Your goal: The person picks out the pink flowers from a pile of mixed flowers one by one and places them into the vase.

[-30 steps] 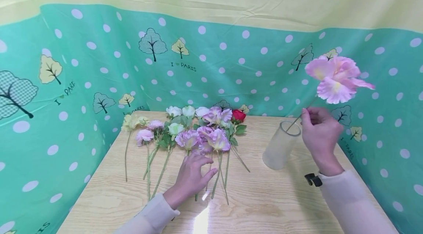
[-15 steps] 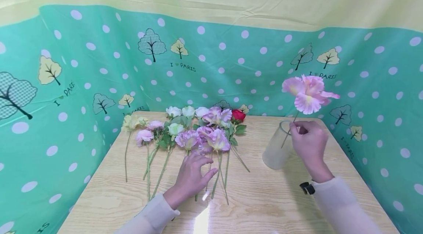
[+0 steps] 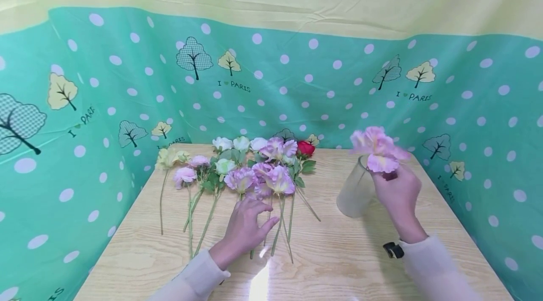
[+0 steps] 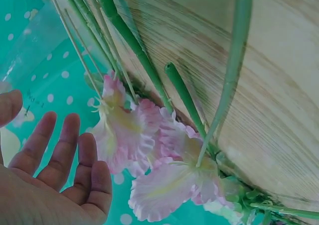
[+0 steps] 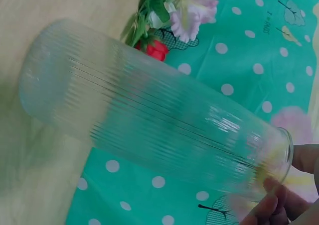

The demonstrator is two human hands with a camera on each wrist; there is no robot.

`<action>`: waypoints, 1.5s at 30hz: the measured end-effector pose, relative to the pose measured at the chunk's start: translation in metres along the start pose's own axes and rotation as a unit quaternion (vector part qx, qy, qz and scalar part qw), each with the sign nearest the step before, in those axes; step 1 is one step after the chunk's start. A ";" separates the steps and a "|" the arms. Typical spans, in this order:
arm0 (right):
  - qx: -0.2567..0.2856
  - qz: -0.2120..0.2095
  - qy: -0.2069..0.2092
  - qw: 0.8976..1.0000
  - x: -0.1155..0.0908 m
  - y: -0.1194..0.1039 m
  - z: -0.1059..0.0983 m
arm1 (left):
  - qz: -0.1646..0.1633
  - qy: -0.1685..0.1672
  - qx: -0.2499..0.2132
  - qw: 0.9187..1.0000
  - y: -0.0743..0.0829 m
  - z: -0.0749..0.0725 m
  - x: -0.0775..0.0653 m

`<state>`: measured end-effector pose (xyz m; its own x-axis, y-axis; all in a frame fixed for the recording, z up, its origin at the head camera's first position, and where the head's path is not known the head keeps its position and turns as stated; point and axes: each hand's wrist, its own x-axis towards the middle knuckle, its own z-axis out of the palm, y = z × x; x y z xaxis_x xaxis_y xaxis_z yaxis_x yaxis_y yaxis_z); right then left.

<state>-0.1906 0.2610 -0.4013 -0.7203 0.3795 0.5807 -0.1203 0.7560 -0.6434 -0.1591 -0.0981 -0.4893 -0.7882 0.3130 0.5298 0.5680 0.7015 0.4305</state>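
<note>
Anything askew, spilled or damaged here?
Nothing stands out. The vase stands upright on the table, the right hand holds the pink flower at its rim, and the loose flowers lie orderly.

Table [image 3: 339, 263] carries everything. Loose flowers [image 3: 250, 169] lie in a row at centre-left, heads toward the backdrop [image 3: 127, 79], stems toward the person. Left hand [image 3: 246, 228] rests on the stems at the near side of the row. Vase [image 3: 357, 188] stands upright to the right, well apart from the row. Single flower [image 3: 377, 150] sits at the vase mouth (stem inside). Right hand [image 3: 396, 195] is just right of the vase, below that flower head.
</note>
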 end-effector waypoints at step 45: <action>0.019 -0.002 -0.146 0.989 -0.073 -0.008 0.012 | -0.070 0.009 0.015 0.997 -0.021 -0.020 0.002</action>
<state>-0.1459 0.2208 -0.4446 -0.8860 0.2017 0.4175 -0.1455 0.7340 -0.6634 -0.1676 -0.1254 -0.4828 -0.8545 0.1987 0.4800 0.4451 0.7565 0.4791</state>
